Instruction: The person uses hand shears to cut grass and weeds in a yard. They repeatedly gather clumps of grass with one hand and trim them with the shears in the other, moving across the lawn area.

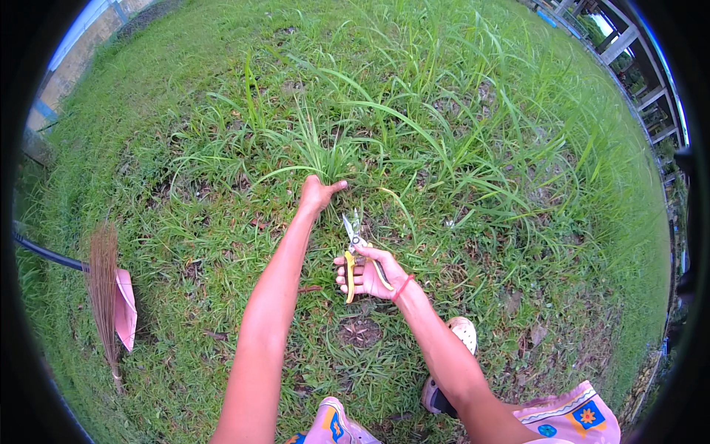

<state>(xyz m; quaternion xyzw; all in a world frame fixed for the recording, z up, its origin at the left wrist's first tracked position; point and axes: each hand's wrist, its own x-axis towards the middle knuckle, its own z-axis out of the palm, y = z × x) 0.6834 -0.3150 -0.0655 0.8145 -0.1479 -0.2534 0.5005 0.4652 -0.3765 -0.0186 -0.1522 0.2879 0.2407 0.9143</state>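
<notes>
My left hand [316, 194] reaches forward and grips the base of a tall grass clump [323, 144] growing out of the lawn. My right hand [367, 274] is closer to me and holds yellow-handled pruning shears [356, 248]. Their short metal blades point up toward the clump and stand a little apart, a short way below and to the right of my left hand. A red band circles my right wrist.
A stick broom [103, 288] and a pink dustpan [124, 307] lie on the grass at the left, with a dark hose [44, 253] behind them. My sandalled foot [452, 362] rests near the bottom. A wall runs top left, a railing top right.
</notes>
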